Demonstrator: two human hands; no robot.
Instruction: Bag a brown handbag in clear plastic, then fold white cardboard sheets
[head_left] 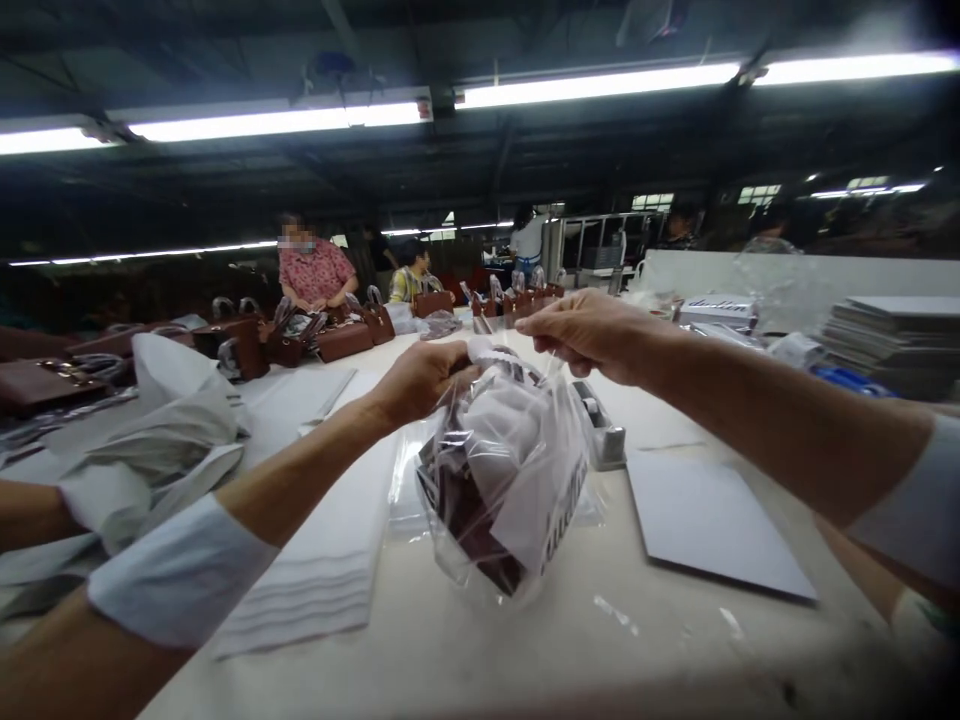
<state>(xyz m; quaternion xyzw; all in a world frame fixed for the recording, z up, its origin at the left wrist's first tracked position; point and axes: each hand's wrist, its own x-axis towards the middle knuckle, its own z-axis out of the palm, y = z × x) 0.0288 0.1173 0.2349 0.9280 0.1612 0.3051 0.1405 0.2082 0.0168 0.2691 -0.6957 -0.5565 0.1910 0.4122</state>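
Note:
A clear plastic bag stands in front of me on the table, with a dark brown handbag and white tissue paper inside. Dark lettering shows on its right side. My left hand is closed on the gathered top of the bag. Just above and to the right, my right hand has its fingers pinched together. Between the hands runs a thin clear strip; whether it is tape or bag edge I cannot tell. A grey tape dispenser is right behind the bag.
White sheets lie stacked at left, and a white board at right. Another person's arm reaches in beside crumpled pale paper. Brown handbags line the far side, where a person in pink works. Flat boards are piled far right.

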